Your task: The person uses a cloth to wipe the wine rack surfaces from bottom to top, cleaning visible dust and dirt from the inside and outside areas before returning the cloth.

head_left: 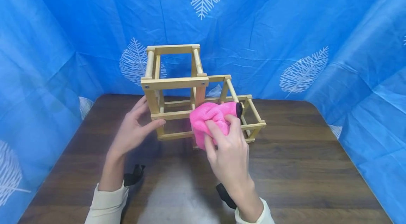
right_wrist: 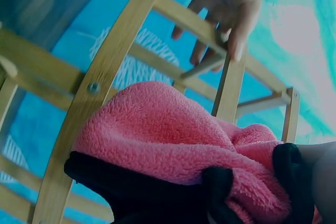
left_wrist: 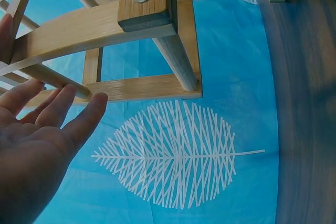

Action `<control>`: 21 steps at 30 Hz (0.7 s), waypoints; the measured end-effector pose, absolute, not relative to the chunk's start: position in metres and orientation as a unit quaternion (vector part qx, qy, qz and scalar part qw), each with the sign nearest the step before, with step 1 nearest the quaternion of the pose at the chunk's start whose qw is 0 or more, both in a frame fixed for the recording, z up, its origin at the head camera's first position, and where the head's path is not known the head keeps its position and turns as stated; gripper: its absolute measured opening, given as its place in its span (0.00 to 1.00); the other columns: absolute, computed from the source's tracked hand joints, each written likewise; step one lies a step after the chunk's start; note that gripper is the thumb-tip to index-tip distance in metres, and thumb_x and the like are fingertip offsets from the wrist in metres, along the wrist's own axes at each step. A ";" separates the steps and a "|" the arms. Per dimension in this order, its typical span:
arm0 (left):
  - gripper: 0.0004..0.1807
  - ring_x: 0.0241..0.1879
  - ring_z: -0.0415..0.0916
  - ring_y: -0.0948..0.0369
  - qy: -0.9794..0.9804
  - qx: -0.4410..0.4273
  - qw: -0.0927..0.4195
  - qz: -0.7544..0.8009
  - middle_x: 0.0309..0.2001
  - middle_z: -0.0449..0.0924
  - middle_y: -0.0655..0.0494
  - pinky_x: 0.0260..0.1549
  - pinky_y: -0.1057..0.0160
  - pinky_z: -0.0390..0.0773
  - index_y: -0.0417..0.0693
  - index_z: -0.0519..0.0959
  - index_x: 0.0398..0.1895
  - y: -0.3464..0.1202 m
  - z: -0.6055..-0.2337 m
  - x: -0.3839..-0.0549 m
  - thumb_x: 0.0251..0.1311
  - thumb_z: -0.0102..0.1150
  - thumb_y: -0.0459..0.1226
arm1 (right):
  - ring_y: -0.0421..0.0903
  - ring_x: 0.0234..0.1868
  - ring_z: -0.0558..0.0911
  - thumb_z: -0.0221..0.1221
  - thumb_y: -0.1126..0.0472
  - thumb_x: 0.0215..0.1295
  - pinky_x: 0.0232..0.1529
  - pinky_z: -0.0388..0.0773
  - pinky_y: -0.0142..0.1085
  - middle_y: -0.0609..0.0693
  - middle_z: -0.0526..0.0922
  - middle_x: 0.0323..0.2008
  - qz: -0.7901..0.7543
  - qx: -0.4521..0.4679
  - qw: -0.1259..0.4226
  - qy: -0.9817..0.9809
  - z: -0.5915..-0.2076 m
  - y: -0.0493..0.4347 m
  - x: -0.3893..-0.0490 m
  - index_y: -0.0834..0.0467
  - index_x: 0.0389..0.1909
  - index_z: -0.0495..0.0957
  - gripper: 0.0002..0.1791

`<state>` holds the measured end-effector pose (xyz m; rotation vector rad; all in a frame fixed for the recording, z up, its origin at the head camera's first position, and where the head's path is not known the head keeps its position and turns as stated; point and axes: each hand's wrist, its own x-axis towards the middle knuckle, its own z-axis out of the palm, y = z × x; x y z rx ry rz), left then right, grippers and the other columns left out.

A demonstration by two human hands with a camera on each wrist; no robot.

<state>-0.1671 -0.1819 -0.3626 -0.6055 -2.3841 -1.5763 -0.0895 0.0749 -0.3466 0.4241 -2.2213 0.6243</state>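
A stepped wooden rack of slats and round dowels stands on the table, tallest at its left and lowest at its right. My left hand holds its left side, with the thumb over the front and the fingers round the far side. In the left wrist view, those fingers touch a dowel. Bunched in my right hand is a fluffy pink cloth with a black edge. It lies against the rack near the middle uprights and covers part of them. The right wrist view shows the cloth close to the slats.
The dark wooden table carries the rack near its back edge. Blue curtains with white leaf prints hang behind and on both sides. Black straps sit at the wrists.
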 end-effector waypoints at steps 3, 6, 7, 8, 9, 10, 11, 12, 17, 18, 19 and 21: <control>0.32 0.75 0.48 0.56 -0.812 -0.205 0.110 -0.536 0.74 0.58 0.60 0.65 0.31 0.51 0.47 0.72 0.68 -0.181 -0.364 -0.167 0.59 0.70 0.36 | 0.58 0.42 0.77 0.66 0.65 0.57 0.31 0.83 0.54 0.65 0.72 0.48 0.243 0.154 0.393 -0.873 -0.347 0.083 -0.089 0.56 0.46 0.84 0.14; 0.32 0.74 0.49 0.57 -0.808 -0.211 0.122 -0.536 0.74 0.59 0.59 0.65 0.32 0.53 0.45 0.72 0.67 -0.179 -0.366 -0.169 0.59 0.69 0.35 | 0.58 0.41 0.77 0.67 0.65 0.57 0.31 0.83 0.54 0.64 0.72 0.47 0.241 0.142 0.394 -0.875 -0.347 0.090 -0.089 0.56 0.46 0.84 0.14; 0.32 0.74 0.50 0.57 -0.807 -0.213 0.127 -0.535 0.73 0.60 0.59 0.65 0.33 0.54 0.45 0.73 0.67 -0.179 -0.366 -0.170 0.59 0.70 0.34 | 0.58 0.41 0.77 0.68 0.65 0.56 0.31 0.83 0.53 0.64 0.72 0.47 0.243 0.139 0.395 -0.875 -0.347 0.092 -0.089 0.56 0.46 0.84 0.15; 0.32 0.74 0.51 0.57 -0.805 -0.215 0.132 -0.536 0.73 0.61 0.59 0.66 0.34 0.54 0.45 0.73 0.67 -0.178 -0.367 -0.170 0.58 0.70 0.34 | 0.58 0.40 0.77 0.68 0.65 0.56 0.31 0.83 0.53 0.64 0.72 0.47 0.244 0.136 0.394 -0.875 -0.347 0.094 -0.089 0.56 0.46 0.84 0.15; 0.31 0.73 0.52 0.57 -0.803 -0.216 0.136 -0.539 0.73 0.62 0.58 0.66 0.35 0.54 0.44 0.73 0.66 -0.177 -0.368 -0.171 0.58 0.70 0.33 | 0.58 0.41 0.77 0.69 0.65 0.55 0.31 0.83 0.53 0.64 0.72 0.47 0.246 0.134 0.394 -0.875 -0.348 0.095 -0.089 0.57 0.46 0.85 0.16; 0.31 0.73 0.53 0.57 -0.800 -0.217 0.141 -0.542 0.72 0.63 0.58 0.66 0.35 0.55 0.43 0.74 0.66 -0.176 -0.368 -0.171 0.57 0.70 0.32 | 0.58 0.41 0.77 0.69 0.65 0.55 0.31 0.83 0.53 0.64 0.72 0.47 0.246 0.132 0.393 -0.876 -0.348 0.096 -0.089 0.56 0.46 0.85 0.16; 0.31 0.73 0.54 0.58 -0.797 -0.217 0.144 -0.545 0.72 0.63 0.58 0.66 0.36 0.55 0.43 0.74 0.65 -0.175 -0.369 -0.171 0.57 0.70 0.31 | 0.58 0.41 0.77 0.70 0.65 0.55 0.32 0.83 0.53 0.64 0.72 0.47 0.248 0.130 0.393 -0.876 -0.348 0.097 -0.089 0.56 0.47 0.85 0.16; 0.31 0.72 0.55 0.58 -0.794 -0.217 0.148 -0.548 0.71 0.64 0.58 0.66 0.37 0.55 0.43 0.74 0.65 -0.174 -0.369 -0.171 0.57 0.70 0.31 | 0.58 0.41 0.77 0.70 0.65 0.55 0.32 0.83 0.53 0.64 0.72 0.47 0.249 0.129 0.394 -0.875 -0.348 0.097 -0.089 0.56 0.47 0.85 0.17; 0.33 0.70 0.61 0.57 -0.789 -0.201 0.164 -0.557 0.70 0.67 0.57 0.66 0.40 0.59 0.48 0.71 0.69 -0.170 -0.369 -0.172 0.59 0.69 0.32 | 0.58 0.43 0.77 0.71 0.65 0.54 0.33 0.83 0.55 0.65 0.73 0.47 0.258 0.131 0.400 -0.870 -0.347 0.099 -0.086 0.56 0.47 0.85 0.18; 0.33 0.69 0.62 0.56 -0.790 -0.196 0.168 -0.556 0.70 0.67 0.57 0.66 0.40 0.60 0.50 0.70 0.69 -0.169 -0.369 -0.172 0.59 0.68 0.32 | 0.58 0.43 0.77 0.70 0.65 0.54 0.33 0.83 0.55 0.65 0.73 0.47 0.257 0.132 0.401 -0.869 -0.347 0.099 -0.084 0.56 0.47 0.85 0.17; 0.33 0.69 0.62 0.55 -0.791 -0.191 0.171 -0.555 0.70 0.67 0.56 0.65 0.41 0.60 0.50 0.70 0.70 -0.169 -0.369 -0.173 0.60 0.68 0.33 | 0.58 0.43 0.77 0.70 0.65 0.55 0.32 0.83 0.54 0.65 0.73 0.47 0.256 0.134 0.401 -0.869 -0.346 0.099 -0.082 0.56 0.47 0.85 0.17; 0.33 0.68 0.63 0.54 -0.793 -0.184 0.178 -0.552 0.70 0.66 0.54 0.65 0.41 0.61 0.50 0.69 0.70 -0.168 -0.371 -0.174 0.61 0.67 0.33 | 0.59 0.43 0.77 0.70 0.65 0.54 0.31 0.82 0.54 0.65 0.73 0.47 0.255 0.141 0.402 -0.868 -0.344 0.100 -0.078 0.57 0.47 0.85 0.17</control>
